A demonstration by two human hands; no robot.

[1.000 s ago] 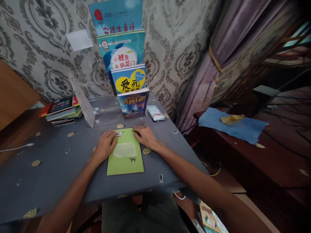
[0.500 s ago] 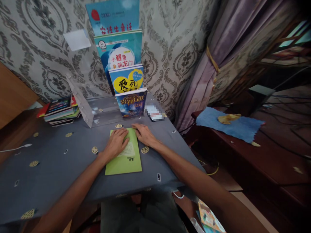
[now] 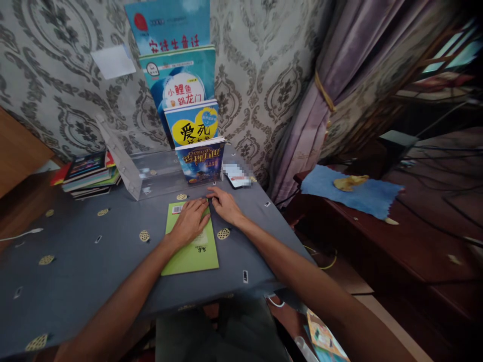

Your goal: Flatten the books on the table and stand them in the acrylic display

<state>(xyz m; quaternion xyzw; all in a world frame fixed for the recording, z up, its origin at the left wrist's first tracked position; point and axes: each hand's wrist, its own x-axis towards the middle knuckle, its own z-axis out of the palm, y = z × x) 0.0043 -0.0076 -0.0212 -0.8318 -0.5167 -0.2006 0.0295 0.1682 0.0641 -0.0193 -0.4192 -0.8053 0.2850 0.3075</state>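
green book (image 3: 188,260): paper cover, smooth, matt-looking | standing books (image 3: 183,90): coated paper, slight gloss from where I stand | rack (image 3: 123,166): clear plastic, smooth, shiny | table covering (image 3: 86,261): matt, smooth, cloth or plastic unclear | curtain (image 3: 339,65): cloth, soft sheen | blue cloth (image 3: 366,201): matt, rough-edged | dark red bench (image 3: 362,241): smooth, dull shine

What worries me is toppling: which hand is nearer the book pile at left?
Left: the left hand lies on the green book, right of the book pile; the right hand is farther right.
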